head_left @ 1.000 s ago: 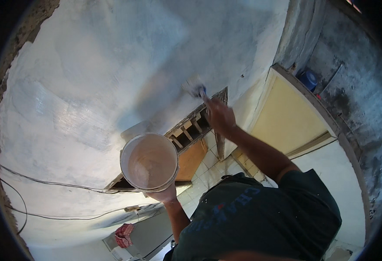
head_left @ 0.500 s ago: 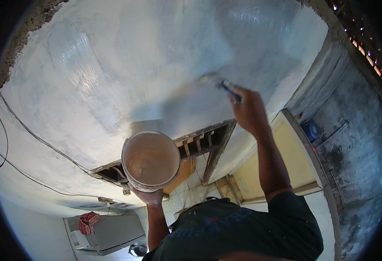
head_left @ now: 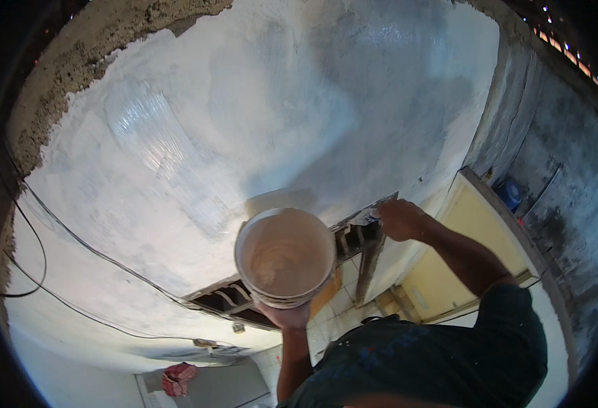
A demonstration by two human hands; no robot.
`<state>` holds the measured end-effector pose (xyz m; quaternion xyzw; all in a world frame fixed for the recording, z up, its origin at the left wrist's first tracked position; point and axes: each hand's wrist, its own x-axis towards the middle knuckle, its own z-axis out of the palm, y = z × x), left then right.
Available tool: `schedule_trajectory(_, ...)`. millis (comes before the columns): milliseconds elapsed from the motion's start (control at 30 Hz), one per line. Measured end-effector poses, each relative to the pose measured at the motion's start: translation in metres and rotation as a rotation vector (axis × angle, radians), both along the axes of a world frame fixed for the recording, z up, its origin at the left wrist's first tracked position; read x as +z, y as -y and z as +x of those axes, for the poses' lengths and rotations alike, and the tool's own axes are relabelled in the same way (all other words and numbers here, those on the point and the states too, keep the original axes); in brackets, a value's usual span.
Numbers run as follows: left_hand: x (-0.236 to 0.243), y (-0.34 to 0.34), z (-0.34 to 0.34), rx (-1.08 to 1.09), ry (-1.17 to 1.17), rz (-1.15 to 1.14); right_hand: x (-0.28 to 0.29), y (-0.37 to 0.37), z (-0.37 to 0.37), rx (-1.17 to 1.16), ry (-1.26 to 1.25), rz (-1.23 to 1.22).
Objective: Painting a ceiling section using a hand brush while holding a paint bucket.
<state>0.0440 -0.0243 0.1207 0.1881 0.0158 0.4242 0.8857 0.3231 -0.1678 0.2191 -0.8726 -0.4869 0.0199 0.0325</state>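
Observation:
My left hand (head_left: 284,314) holds a round white bucket (head_left: 241,253) from beneath, its open top facing me. Inside sits pale, pinkish-beige paint (head_left: 289,262). Off to the right, my right hand (head_left: 401,219) is closed around a paintbrush (head_left: 366,217); its pale, paint-smeared end shows at the right end of the slatted wooden vent frame (head_left: 375,255), and the fingers hide its handle. Whether the bristles touch the wall or the frame, I cannot tell. The white wall (head_left: 258,122) in front of both hands has wet, shiny brush streaks at its left.
Black cables (head_left: 108,249) run along the wall at the left. A yellow door panel (head_left: 445,262) stands at the right, with a blue container (head_left: 508,194) beyond it. At lower left, a red cloth (head_left: 178,378) lies on a grey cabinet (head_left: 234,384).
My right hand has come down from the wall to the vent frame's right end, brush still in hand. The view has shifted, and the bucket appears farther right.

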Motion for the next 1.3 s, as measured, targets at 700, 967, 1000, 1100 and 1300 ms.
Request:
schedule_trajectory(700, -0.037, -0.027, 0.016, -0.039, -0.155, 0.184, 0.138, -0.029, -0.038, -0.027, 0.759, 0.399)
schedule_trajectory(967, 0.033, -0.003, 0.004, 0.177, -0.415, 0.169, 0.064, -0.018, -0.022, 0.205, 0.198, -0.103)
schedule_trajectory(1000, 0.022, -0.009, 0.001, 0.115, -0.345, 0.150, 0.076, -0.024, -0.016, 0.174, 0.106, -0.103)
schedule_trajectory(1100, -0.015, -0.034, -0.007, -0.047, -0.126, 0.107, 0.162, -0.038, -0.014, 0.143, 0.242, 0.143)
schedule_trajectory(1300, 0.024, -0.016, -0.001, -0.041, 0.037, 0.012, 0.311, -0.023, -0.050, 0.160, 0.786, 0.652)
